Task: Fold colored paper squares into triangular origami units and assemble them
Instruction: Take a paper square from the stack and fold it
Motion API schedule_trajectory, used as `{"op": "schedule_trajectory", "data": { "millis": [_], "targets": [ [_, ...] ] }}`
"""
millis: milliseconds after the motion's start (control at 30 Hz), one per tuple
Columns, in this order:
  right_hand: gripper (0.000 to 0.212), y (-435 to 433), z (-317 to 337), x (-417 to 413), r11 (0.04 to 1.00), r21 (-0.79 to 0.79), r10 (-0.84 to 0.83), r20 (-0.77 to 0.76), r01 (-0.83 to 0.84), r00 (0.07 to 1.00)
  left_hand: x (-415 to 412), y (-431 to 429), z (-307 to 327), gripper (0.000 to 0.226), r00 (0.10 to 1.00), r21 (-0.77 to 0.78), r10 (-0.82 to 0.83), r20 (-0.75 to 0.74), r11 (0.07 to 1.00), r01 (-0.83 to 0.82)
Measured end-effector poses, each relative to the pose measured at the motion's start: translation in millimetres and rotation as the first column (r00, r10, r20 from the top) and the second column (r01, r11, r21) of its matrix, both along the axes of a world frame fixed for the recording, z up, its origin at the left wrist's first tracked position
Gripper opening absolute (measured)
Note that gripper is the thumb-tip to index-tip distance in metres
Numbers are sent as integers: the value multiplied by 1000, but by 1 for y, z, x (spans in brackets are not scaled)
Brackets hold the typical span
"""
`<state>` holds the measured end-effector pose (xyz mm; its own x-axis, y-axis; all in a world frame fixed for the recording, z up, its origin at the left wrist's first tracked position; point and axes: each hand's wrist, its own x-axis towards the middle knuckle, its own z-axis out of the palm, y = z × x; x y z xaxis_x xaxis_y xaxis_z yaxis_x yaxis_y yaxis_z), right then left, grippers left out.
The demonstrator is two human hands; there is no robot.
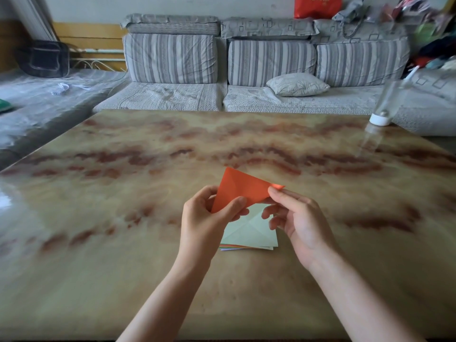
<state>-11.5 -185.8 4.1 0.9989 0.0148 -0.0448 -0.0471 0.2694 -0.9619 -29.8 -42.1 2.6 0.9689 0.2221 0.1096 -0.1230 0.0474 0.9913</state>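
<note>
Nearest, the left hand (pixel 209 218) grips the lower left corner of the orange paper (pixel 244 188), thumb in front and fingers curled behind; the right hand (pixel 296 218) pinches the paper's right tip between thumb and forefinger, its other fingers loosely bent and holding nothing. Just under both hands a stack of paper (pixel 251 233) lies on the bench (pixel 123 243), a pale green creased sheet on top and coloured edges showing at its near side.

The orange paper is folded to a triangle and held in the air above the stack, not flat on the bench; with nothing firm under it, the next crease may run crooked, and edges that fail to meet would likely make a unit that fits badly. The right hand's hold is on very little paper; a pull could slip it free or crumple the tip. A dropped hand could nudge the stack out of line.

Farther off, a clear bottle (pixel 385 104) stands at the far right corner, well apart and little threat; beyond it is a striped sofa (pixel 172 95).
</note>
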Motion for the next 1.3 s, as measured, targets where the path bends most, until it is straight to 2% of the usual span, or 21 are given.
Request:
{"op": "schedule_trajectory", "data": {
  "millis": [333, 400, 500, 533, 600, 767, 1033, 1300],
  "targets": [
    [26, -13, 0, 6, 992, 108, -66, -38, 70, 997, 2, 10, -4, 12, 999, 17, 48, -8, 999, -48],
    [32, -15, 0, 6, 999, 39, -24, -47, 26, 999, 1, 11, -4, 12, 999, 25, 37, -15, 999, -37],
    [54, -5, -2, 0, 987, -136, 83, -57, -90, 995, -1, 5, -4, 11, 999, 38, 23, -24, 999, -22],
    [54, -1, -3, -2, 979, -171, 99, -54, -107, 994, -2, 3, -4, 11, 1000, 38, 21, -22, 999, -20],
    [46, 6, -5, -5, 979, -175, 105, -34, -109, 994, -3, 0, -4, 12, 1000, 44, 21, -20, 999, -20],
    [11, 7, -6, -3, 989, -148, 17, -22, -21, 1000, -2, 0, -4, 14, 999, 70, -22, -46, 997, 25],
    [9, 5, -6, -3, 983, -167, -69, 16, 71, 997, -1, 4, -9, 13, 996, 188, -27, -84, 981, 43],
    [7, 6, -7, -1, 978, -173, -104, 58, 113, 993, 0, 7, -8, 15, 993, 69, -44, -113, 996, 52]
  ]
}}
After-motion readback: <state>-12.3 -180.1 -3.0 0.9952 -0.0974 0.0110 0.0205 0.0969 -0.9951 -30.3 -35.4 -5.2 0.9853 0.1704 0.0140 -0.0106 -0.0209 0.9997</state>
